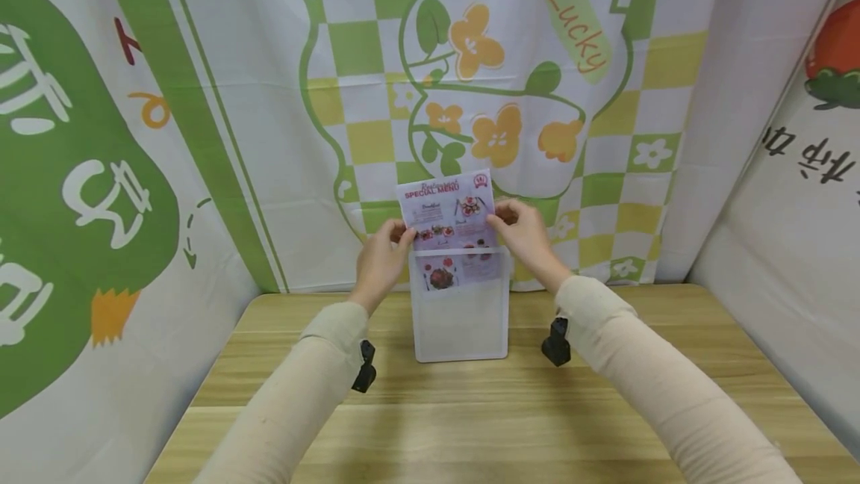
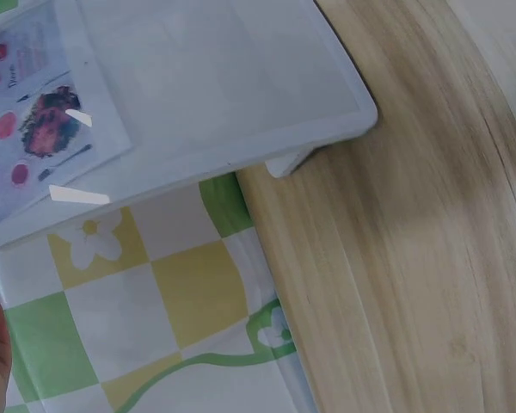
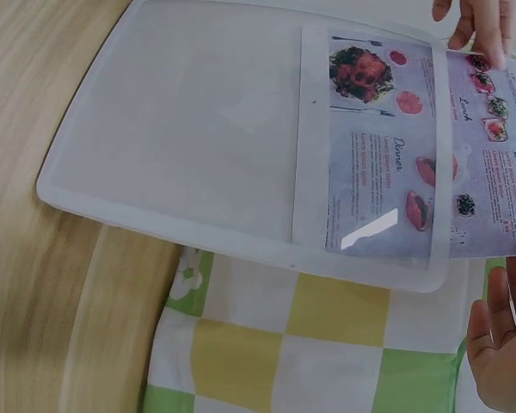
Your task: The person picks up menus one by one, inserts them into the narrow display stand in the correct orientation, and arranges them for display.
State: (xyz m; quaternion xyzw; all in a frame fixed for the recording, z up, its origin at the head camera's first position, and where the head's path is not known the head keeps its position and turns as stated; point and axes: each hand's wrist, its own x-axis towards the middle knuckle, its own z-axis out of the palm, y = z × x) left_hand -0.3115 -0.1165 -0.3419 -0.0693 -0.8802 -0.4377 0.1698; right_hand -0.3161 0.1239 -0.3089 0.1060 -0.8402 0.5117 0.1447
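A printed menu sheet stands partly inside a clear, white-rimmed sign holder. The sheet's upper half sticks out above the holder's top edge, and its lower part shows through the front panel. At the sheet's left edge, my left hand pinches it between thumb and fingers. My right hand pinches the opposite edge, just above the holder's corner. In the right wrist view the menu crosses the holder's rim, its white bottom margin inside. The left wrist view catches a support foot behind the holder.
The holder stands on a wood-grain table near its back edge. Behind it hangs a green, yellow and white patterned cloth. Printed cloth walls close in both sides. Black wrist devices hang under the sleeves.
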